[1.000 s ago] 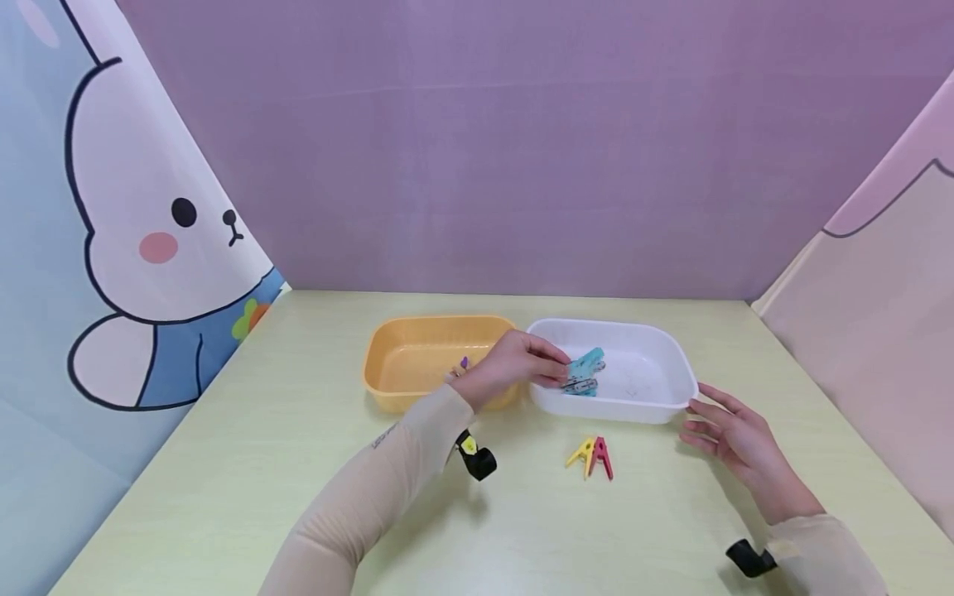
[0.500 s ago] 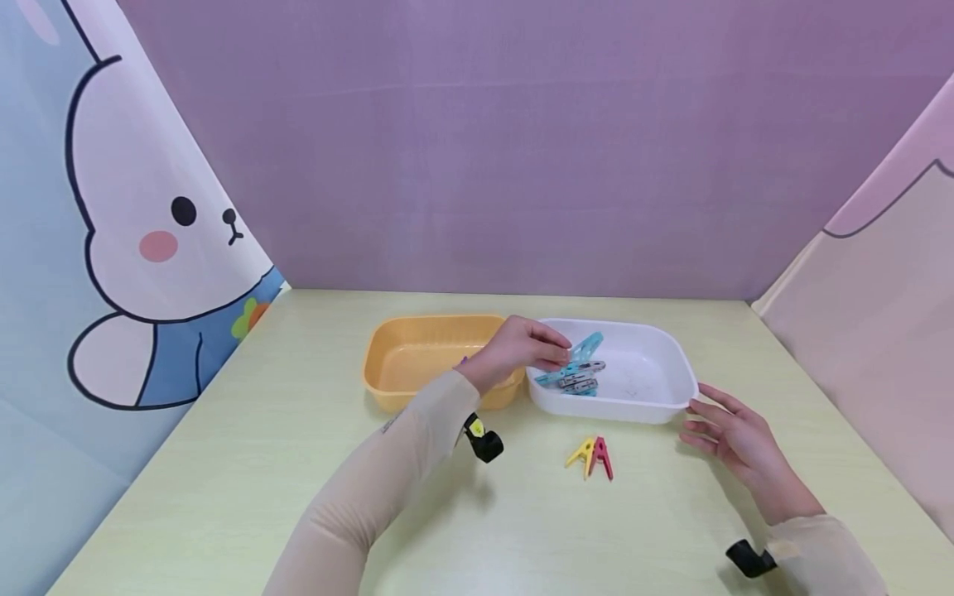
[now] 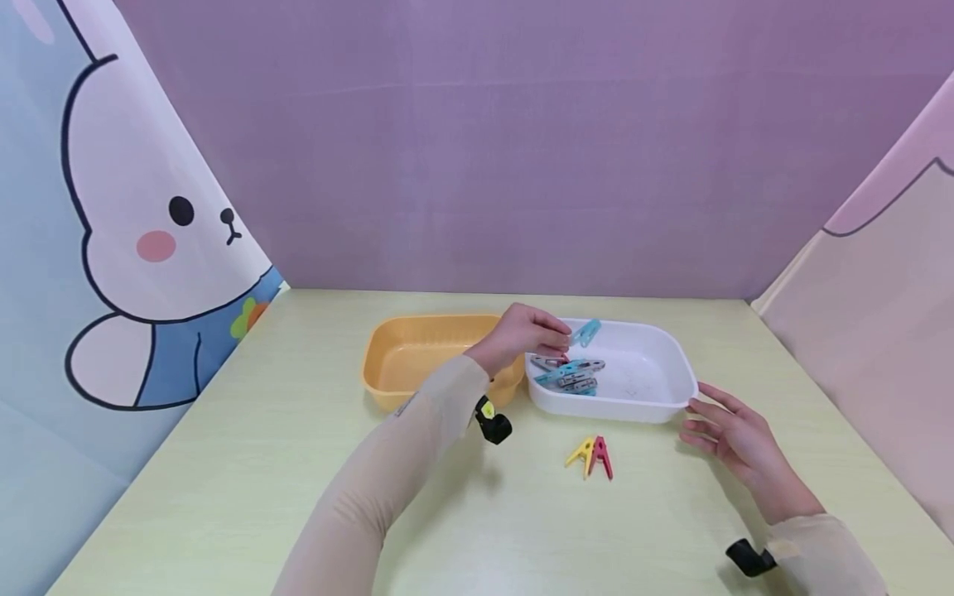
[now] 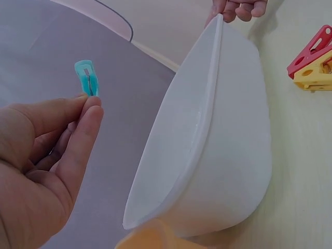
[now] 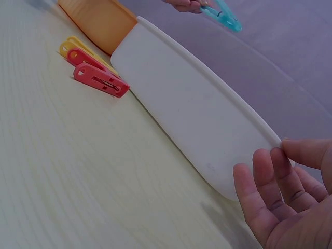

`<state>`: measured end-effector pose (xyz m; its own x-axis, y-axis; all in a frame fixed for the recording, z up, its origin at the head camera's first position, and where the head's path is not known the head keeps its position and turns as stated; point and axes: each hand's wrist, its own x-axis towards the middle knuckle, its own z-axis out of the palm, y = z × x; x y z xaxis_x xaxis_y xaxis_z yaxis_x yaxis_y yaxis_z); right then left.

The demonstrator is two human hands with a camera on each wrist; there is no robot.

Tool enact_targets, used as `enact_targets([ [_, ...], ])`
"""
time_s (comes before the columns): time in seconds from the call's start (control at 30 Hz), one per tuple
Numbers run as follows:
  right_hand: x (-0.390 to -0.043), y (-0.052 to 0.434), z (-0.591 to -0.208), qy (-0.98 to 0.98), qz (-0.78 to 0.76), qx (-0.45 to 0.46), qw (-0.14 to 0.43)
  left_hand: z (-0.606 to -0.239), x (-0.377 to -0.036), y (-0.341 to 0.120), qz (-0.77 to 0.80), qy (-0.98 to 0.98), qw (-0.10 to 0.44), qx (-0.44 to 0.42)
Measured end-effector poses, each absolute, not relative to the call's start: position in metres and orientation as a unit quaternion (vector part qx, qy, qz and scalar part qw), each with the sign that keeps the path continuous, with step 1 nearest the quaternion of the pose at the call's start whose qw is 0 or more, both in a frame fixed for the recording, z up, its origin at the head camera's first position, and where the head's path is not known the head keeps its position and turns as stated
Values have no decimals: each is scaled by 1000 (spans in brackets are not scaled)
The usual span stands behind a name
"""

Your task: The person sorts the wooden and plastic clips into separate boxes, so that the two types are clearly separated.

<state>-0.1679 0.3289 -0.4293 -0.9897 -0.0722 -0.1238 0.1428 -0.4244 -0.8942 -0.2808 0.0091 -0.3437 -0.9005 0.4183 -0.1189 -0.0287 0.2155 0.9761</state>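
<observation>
Right now a teal clothespin (image 3: 586, 333) is pinched between the thumb and fingertips of the left hand (image 3: 527, 335), held clear above the near-left corner of the white tub (image 3: 674, 352); in the left wrist view its far end (image 4: 87, 78) pokes up past the fingers (image 4: 83, 132), and the right wrist view shows it (image 5: 222, 13) slanting out from the hand over the tub's rim. Below it, inside the tub, lie the remaining clothespins (image 3: 570, 374) — teal and grey ones in a loose heap against the left wall. The right hand (image 3: 734, 437) rests on the table (image 3: 224, 463) with fingers spread and relaxed, fingertips (image 5: 270, 171) touching or just shy of the tub's right end (image 5: 259, 140); I cannot tell which. Just left of the tub, touching its side, stands the orange tub (image 3: 402, 352). On the table in front of the white tub a yellow clothespin (image 3: 580, 453) and a red clothespin (image 3: 600, 458) lie side by side. As a judgement, doing this lift well means keeping the pinch on the pin's flat sides rather than squeezing its tail — so the spring does not open and snag a neighbour — and carrying it high enough to clear both rims, while the right hand steadies the light tub so it does not skid.
</observation>
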Motion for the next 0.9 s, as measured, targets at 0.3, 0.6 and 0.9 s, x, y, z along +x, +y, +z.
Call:
enact_targets([
  [0.3, -168, 330, -428, 535, -841, 38, 63, -345, -290, 14, 610, 766, 170, 110],
  [0.6, -168, 330, -430, 529, -845, 30, 64, -354, -300, 20, 588, 787, 160, 94],
  [0.9, -169, 331, -430, 540, -839, 30, 62, -362, -306, 27, 571, 804, 154, 62],
])
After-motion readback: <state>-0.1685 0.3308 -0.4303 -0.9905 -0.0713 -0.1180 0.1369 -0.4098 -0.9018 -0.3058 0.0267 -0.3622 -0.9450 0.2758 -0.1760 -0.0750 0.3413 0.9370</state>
